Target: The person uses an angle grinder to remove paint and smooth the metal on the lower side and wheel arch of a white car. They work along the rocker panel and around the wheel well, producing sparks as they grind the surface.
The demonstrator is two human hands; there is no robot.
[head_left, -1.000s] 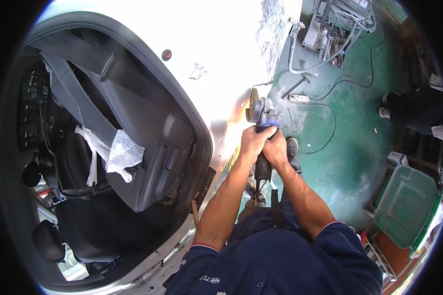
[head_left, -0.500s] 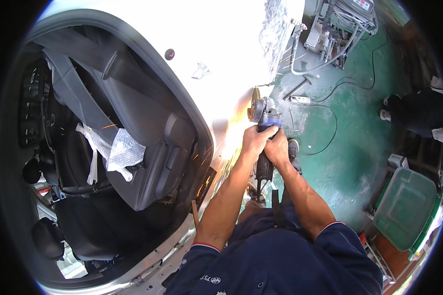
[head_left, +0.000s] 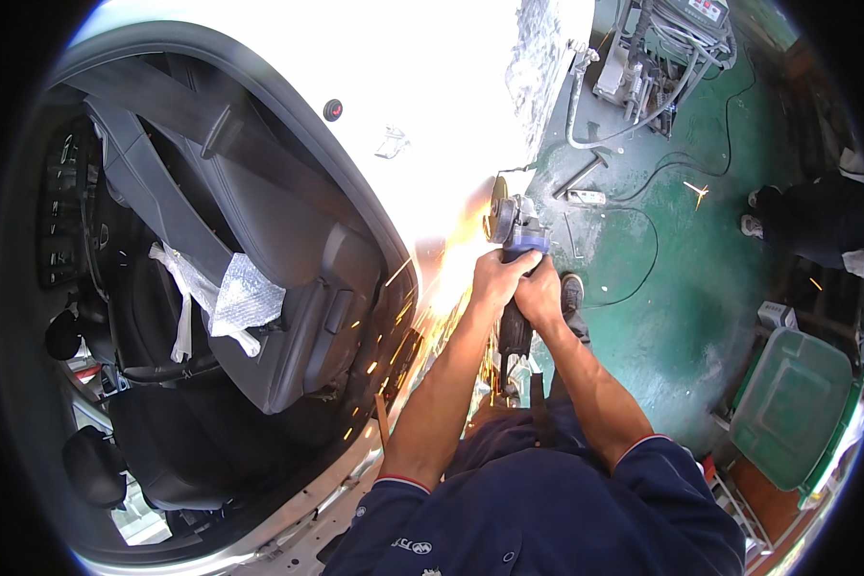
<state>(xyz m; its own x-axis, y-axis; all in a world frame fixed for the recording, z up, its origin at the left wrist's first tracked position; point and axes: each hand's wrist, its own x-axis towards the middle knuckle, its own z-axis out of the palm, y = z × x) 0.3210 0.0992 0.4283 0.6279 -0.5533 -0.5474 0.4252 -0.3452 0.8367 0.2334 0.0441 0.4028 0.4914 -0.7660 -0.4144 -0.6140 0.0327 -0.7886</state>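
Observation:
Both my hands are wrapped round an angle grinder point(head_left: 516, 328) with a dark body and a blue band. My left hand point(head_left: 496, 278) sits on its left side near the head, and my right hand point(head_left: 540, 291) closes round the other side close by. The grinder's disc point(head_left: 497, 197) meets the lower edge of a white car body panel point(head_left: 442, 144). A bright glow hides the contact spot. Sparks point(head_left: 432, 331) stream from it down and left, past my left forearm toward the door opening.
To the left, the car's opening shows a dark seat point(head_left: 269, 230) with bubble wrap point(head_left: 247, 296) on it. A hammer point(head_left: 581, 176) lies on the green floor point(head_left: 686, 317) beside a machine with cables point(head_left: 643, 72). Another person's legs point(head_left: 806, 223) and a green bin point(head_left: 792, 408) are at the right.
The spark stream has spread wider and lower, along my left forearm, and stray sparks show over the floor at right. My hands and the grinder have hardly moved.

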